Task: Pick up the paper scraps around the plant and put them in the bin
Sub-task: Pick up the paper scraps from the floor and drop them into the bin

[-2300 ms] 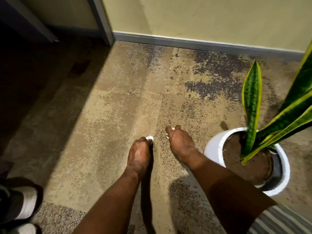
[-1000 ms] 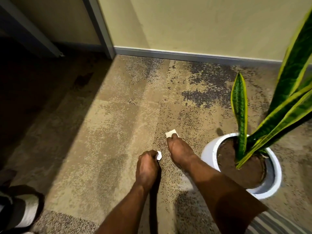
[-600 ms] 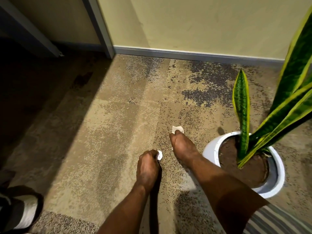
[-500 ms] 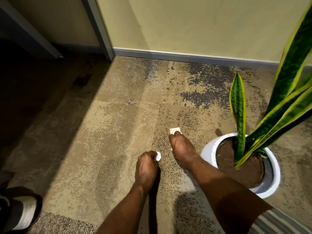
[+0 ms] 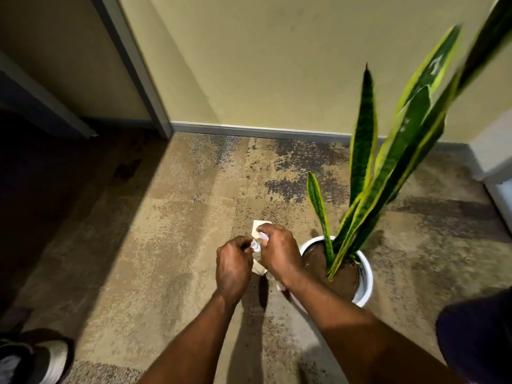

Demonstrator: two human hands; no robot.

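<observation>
surroundings: mottled tan carpet (image 5: 155, 245) with dark speckled patches; yellow wall (image 5: 263, 59) and grey baseboard (image 5: 249, 131) at the far side; dark doorway area to the left; shoe (image 5: 41, 358) at near left corner; dark rounded shape (image 5: 479, 336) at near right, cannot tell what.
plant: snake plant (image 5: 388, 167) in a white pot (image 5: 365, 281), just right of the hands; long leaves lean up and right, blurred at top.
left hand (image 5: 234, 268): fingers curled in, pinching a small crumpled paper scrap (image 5: 255, 244) at the fingertips.
right hand (image 5: 277, 254): fingers bent, closed on the same crumpled scrap, meeting the left hand; forearm crosses in front of the pot's near-left rim.
other scraps: flat pale piece (image 5: 257, 225) showing past the far side of the right hand, another edge (image 5: 259, 268) below between the hands; small bit (image 5: 280, 287) beside the pot under the right wrist; whether held or lying on carpet, cannot tell.
open room: broad bare carpet left and far of the hands; right side crowded by pot and leaves.
bin: not visible.
</observation>
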